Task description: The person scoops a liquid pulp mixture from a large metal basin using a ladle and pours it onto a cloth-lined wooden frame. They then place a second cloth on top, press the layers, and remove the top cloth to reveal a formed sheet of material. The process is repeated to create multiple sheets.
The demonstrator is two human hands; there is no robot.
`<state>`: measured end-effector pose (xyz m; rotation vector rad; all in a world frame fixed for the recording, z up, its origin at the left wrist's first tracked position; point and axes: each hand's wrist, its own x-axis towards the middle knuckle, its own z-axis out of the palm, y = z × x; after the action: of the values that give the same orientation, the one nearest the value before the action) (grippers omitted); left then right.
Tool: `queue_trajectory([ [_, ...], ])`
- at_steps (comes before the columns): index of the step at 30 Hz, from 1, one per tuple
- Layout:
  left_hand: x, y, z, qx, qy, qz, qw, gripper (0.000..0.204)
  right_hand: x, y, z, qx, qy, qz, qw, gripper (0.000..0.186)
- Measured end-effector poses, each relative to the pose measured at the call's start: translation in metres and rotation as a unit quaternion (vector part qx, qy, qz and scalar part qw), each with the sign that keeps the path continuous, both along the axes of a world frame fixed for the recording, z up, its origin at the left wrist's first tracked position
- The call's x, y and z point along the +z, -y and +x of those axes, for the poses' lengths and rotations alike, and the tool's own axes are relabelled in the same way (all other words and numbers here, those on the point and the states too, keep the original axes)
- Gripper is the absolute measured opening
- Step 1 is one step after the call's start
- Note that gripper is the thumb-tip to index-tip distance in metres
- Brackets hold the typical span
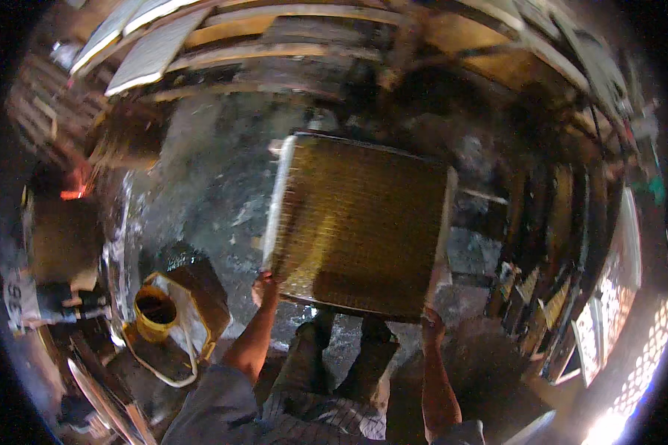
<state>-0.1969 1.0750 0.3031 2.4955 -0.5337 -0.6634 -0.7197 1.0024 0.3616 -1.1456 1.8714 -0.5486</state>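
A large, roughly square framed panel (364,222) hangs in front of me above the floor. Its brownish-yellow face has a fine grid or woven look, and pale strips run along its left and right sides. My left hand (266,288) is closed round the frame near its near left corner. At the near right corner, my right hand (433,328) grips the other side. The fingers under the frame are partly hidden, and motion blurs the panel's surface. My legs and shoes show just below its near edge.
On the left stands a yellow bucket (156,309) beside a yellow-edged container (204,311). Wooden racks (289,50) span the far side. Upright boards (560,215) lean along the right. The grey floor (200,170) looks wet. A glowing orange spot (74,184) shows at far left.
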Motion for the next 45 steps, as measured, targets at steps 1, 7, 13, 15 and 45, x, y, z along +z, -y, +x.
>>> queue_trajectory([
  [1, 0.029, 0.021, -0.012, -0.059, 0.040, 0.074, 0.995, 0.021, 0.004, 0.004, -0.005, -0.002, -0.031, 0.009, 0.999, 0.029],
  [7, 0.041, 0.133, -0.064, -0.225, 0.092, -0.039, 0.969, 0.049, -0.026, 0.031, -0.035, -0.152, 0.127, 0.196, 0.960, 0.025],
  [13, 0.063, 0.407, -0.284, -0.533, 0.057, -0.188, 0.823, 0.053, -0.069, 0.100, -0.022, -0.188, 0.208, 0.315, 0.907, 0.024],
  [15, 0.045, 0.458, -0.334, -0.616, 0.243, -0.176, 0.729, 0.055, -0.059, 0.132, -0.030, -0.193, 0.257, 0.331, 0.887, 0.024],
  [45, 0.087, 0.400, -0.064, -0.766, 0.113, -0.084, 0.627, 0.017, 0.043, 0.046, 0.145, 0.422, -0.160, -0.042, 0.891, 0.046],
])
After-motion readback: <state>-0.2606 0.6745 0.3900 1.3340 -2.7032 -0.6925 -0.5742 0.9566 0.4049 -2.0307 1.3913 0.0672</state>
